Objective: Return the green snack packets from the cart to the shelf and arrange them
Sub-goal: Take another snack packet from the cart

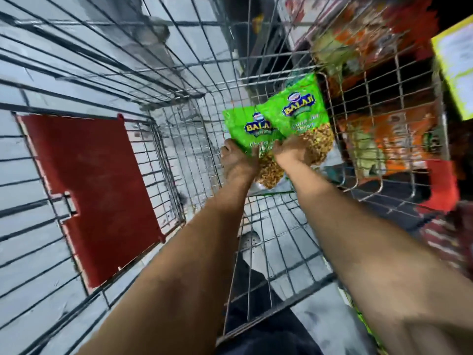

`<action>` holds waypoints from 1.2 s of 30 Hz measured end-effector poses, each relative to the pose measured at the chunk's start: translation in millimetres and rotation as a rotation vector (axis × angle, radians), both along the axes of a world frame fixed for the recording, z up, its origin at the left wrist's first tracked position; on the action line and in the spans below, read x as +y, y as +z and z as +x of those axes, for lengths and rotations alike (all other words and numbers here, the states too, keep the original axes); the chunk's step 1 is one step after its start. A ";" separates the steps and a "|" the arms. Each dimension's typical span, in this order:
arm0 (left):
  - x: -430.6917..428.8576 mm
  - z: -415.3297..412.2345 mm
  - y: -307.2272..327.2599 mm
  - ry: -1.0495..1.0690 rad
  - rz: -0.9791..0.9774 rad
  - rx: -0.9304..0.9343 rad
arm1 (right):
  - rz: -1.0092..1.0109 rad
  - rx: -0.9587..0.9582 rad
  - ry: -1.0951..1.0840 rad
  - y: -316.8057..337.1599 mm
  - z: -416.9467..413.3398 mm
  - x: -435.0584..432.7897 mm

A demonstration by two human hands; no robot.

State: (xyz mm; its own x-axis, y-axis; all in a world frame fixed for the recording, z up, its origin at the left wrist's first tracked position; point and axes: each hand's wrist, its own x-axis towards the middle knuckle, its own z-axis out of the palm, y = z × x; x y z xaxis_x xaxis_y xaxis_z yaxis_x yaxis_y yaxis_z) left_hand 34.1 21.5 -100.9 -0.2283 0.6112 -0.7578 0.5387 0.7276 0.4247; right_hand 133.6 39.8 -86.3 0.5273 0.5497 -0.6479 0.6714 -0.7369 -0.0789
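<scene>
The setting is a shop aisle with a pale tiled floor [38, 80], viewed down through a wire cart [194, 160]. Shelving with orange packets [399, 134] is standing beyond the cart's right wall.

Two green snack packets are in view, both inside the cart, at the far right corner of its basket. The left green packet [243, 126] is overlapping the right green packet [299, 108], and both are tilting up off the basket floor. The left hand [238, 162] is closing its fingers on the lower edge of the left packet. The right hand [291, 149] is gripping the lower part of the right packet, fingers curled under it. The frame is motion-blurred, so whether a third packet is lying beneath these two cannot be confirmed; a pale edge below them may be only the foot of the left packet.

Step in hand, as judged: lifting the packets out of the cart, one in each hand. The shelving step is not yet begun.

The next move is calling for a clean lift over the cart's right wall without snagging the wires, then a turn towards the shelving.

Count: two green packets, two hands, one cart, one red flap [89, 196] on the cart's near left side.
</scene>
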 end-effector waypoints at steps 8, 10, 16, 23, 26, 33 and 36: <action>0.4 -4.2 -13.5 0.097 -0.075 -0.051 | -0.114 0.128 0.002 -21.6 13.0 10.3; -0.7 -9.0 -15.3 0.083 -0.070 -0.036 | -0.135 0.170 0.020 -21.0 14.8 13.3; -2.3 -19.9 -6.2 0.109 0.002 -0.077 | -0.142 0.140 -0.011 -5.1 9.9 15.5; -11.4 -32.9 47.3 0.149 0.088 -0.119 | -0.002 0.287 -0.107 48.7 3.5 4.3; -14.4 -41.1 73.0 0.210 0.122 -0.164 | 0.075 0.340 -0.173 77.2 1.2 -5.6; -9.5 -45.4 146.5 0.168 0.311 -0.216 | 0.330 0.447 -0.209 143.4 8.8 -22.6; -6.9 -33.5 184.3 0.085 0.436 -0.191 | 0.475 0.430 -0.270 180.4 20.1 -27.4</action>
